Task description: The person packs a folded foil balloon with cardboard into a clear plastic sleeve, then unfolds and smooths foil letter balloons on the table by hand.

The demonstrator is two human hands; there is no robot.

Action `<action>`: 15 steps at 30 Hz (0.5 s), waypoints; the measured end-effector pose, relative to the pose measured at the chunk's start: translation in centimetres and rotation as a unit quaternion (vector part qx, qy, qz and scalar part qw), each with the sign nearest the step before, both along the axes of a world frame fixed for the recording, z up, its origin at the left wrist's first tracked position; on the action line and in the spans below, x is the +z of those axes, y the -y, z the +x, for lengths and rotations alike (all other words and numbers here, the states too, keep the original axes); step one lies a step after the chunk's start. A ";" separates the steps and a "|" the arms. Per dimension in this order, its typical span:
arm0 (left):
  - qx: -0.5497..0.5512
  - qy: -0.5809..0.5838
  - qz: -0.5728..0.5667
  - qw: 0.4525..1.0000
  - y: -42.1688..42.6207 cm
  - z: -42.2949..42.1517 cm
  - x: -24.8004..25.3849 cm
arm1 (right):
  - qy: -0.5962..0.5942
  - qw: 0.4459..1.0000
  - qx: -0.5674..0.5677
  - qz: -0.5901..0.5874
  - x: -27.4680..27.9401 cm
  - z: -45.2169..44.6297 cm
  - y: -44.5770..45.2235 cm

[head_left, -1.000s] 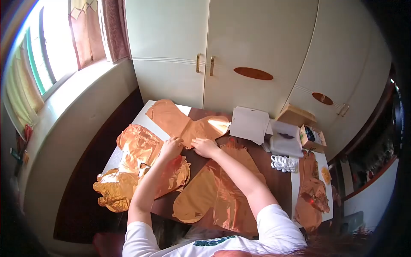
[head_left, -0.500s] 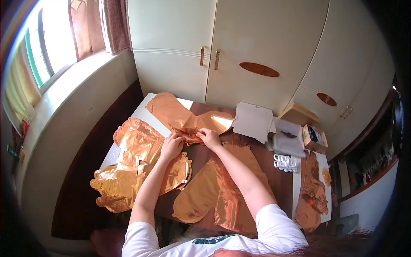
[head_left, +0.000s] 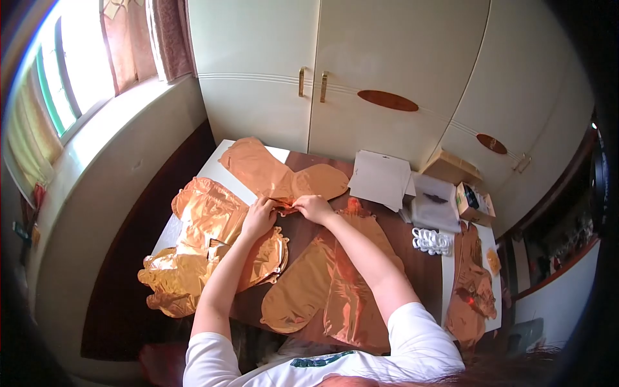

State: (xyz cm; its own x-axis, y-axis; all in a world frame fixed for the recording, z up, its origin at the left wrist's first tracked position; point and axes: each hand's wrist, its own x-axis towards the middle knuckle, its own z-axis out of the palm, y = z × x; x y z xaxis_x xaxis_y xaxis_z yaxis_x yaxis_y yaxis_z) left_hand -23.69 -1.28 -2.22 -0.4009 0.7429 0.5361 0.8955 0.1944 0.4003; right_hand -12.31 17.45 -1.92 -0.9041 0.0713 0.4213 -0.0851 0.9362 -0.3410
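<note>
A flat copper-coloured foil balloon [head_left: 258, 169] lies at the back of the table, its two lobes spreading away from me. At its near, gathered edge, my left hand [head_left: 260, 216] pinches the foil. Close by on the right, my right hand [head_left: 314, 209] grips the same crumpled edge with fingers and thumb together. Beneath and beside my left arm is a pile of shiny foil balloons [head_left: 206, 219]. Another flat foil balloon [head_left: 303, 284] lies under my right forearm, partly covered by it.
White cards [head_left: 380, 180] are stacked at the back right. Nearby are a clear plastic bag [head_left: 433, 205], a small open box [head_left: 476, 203] and a white coiled bundle [head_left: 432, 242]. More copper foil [head_left: 471, 290] lies along the right edge. A cabinet [head_left: 258, 77] stands behind the table [head_left: 290, 242].
My right hand has shifted slightly left and down along the gathered edge. The balloon's right lobe has lost its bright glare. My left hand stays in nearly the same place.
</note>
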 end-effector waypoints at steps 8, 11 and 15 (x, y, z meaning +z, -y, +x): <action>0.014 -0.044 -0.029 0.999 -0.2 0.1 0.7 | 0.046 0.969 -0.117 -0.213 0.2 -0.6 0.0; -0.017 -0.072 -0.046 0.996 0.0 0.1 0.9 | 0.035 0.958 -0.113 -0.260 0.2 -0.6 0.0; -0.052 -0.123 -0.003 0.991 -0.5 -0.2 0.4 | 0.022 0.948 -0.110 -0.299 0.5 -1.1 -0.8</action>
State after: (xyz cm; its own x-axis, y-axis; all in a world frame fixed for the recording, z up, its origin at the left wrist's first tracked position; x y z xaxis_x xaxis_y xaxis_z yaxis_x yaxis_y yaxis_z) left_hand -23.90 -0.73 -1.80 -0.1795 0.7765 0.6040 0.9812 0.0969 0.1671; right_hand -13.44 18.25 -1.40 -0.8556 0.4743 0.2076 0.1172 0.5680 -0.8146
